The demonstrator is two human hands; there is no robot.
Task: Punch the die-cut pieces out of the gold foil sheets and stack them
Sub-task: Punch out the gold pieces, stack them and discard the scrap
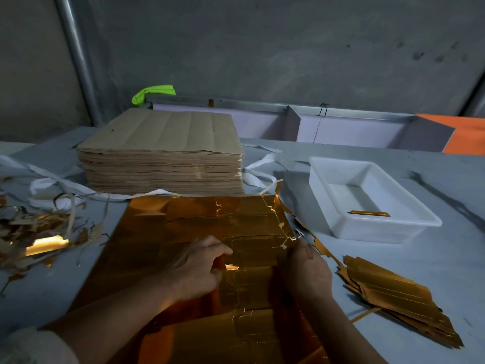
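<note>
Both hands are down on the gold sheet (168,232), which lies flat on the grey table (446,258) right in front of the person. The left hand (194,269) presses on the foil, its thumb and forefinger pinched together on a small lifted flap of gold just below its fingertips. The right hand (309,271) sits at the sheet's torn right edge, fingers curled under and closed; whether they grip the foil, I cannot tell from this angle. Between the two hands the die-cut outlines show in the sheet, and beyond the fingertips the foil's far right corner is ragged where pieces are out.

Just right of the right hand lies the stack (393,295) of punched gold pieces, fanned and slightly untidy. Farther out past that hand stands a white tray (328,185) with one small gold strip (368,213) inside. Beyond the left fingers rises a tall brown paper pile (162,153). Well left of the left hand: a heap of scraps (34,232).
</note>
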